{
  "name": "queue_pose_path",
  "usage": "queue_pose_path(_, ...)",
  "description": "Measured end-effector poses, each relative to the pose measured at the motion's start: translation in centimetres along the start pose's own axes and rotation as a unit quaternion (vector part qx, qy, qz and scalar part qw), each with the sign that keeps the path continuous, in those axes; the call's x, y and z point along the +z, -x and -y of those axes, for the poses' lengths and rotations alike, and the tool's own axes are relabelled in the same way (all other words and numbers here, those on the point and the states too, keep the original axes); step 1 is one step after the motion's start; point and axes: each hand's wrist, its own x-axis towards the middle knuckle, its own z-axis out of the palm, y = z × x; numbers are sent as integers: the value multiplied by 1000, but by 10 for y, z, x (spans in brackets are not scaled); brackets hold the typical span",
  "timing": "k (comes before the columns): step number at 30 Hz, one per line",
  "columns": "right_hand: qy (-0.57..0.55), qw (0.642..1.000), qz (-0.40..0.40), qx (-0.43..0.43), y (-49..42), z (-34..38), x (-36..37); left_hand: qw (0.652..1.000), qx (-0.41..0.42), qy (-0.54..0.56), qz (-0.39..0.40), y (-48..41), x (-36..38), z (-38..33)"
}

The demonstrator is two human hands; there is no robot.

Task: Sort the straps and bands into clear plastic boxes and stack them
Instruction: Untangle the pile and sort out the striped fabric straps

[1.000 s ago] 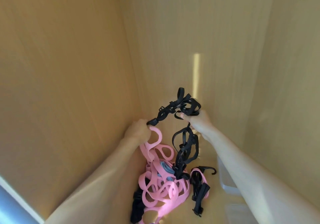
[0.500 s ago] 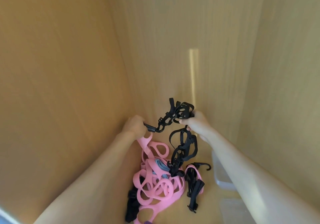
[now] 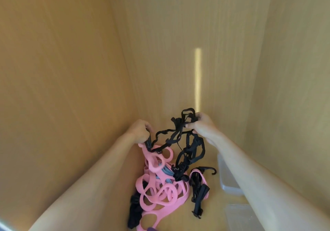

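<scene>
Inside a wooden cabinet, both my hands hold a tangle of black straps [image 3: 180, 136] above the floor. My left hand [image 3: 141, 132] grips one black end near a buckle, and my right hand [image 3: 201, 127] grips a bunched loop higher up. Between them a strap hangs slack, and more black loops dangle below my right hand. Underneath lies a heap of pink bands [image 3: 160, 191] with a pale blue band [image 3: 166, 172] among them. A black hook [image 3: 207, 170] and other black straps [image 3: 199, 195] lie on the right of the heap.
A clear plastic box [image 3: 227, 182] stands at the right, partly behind my right forearm, with another clear piece [image 3: 241, 216] nearer me. Wooden walls close in on the left [image 3: 62, 88], back and right [image 3: 294, 88]. A dark strap bundle [image 3: 134, 211] lies at the heap's left.
My hands have come lower and closer together, so the black strap between them now sags. The view has tilted down a little.
</scene>
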Motion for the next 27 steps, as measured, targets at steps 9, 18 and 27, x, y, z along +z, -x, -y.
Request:
queue_pose_path(9,-25,998,49,-11,3,17,-7,999,-16,32,5,-6,9,13)
queue_pose_path(18,-43,997,37,-45,3,43,-10,999,-2,-17,-31,-15,11,19)
queue_pose_path(27,-96,988,8,-121,10,84,-14,980,-30,-193,31,0,27,19)
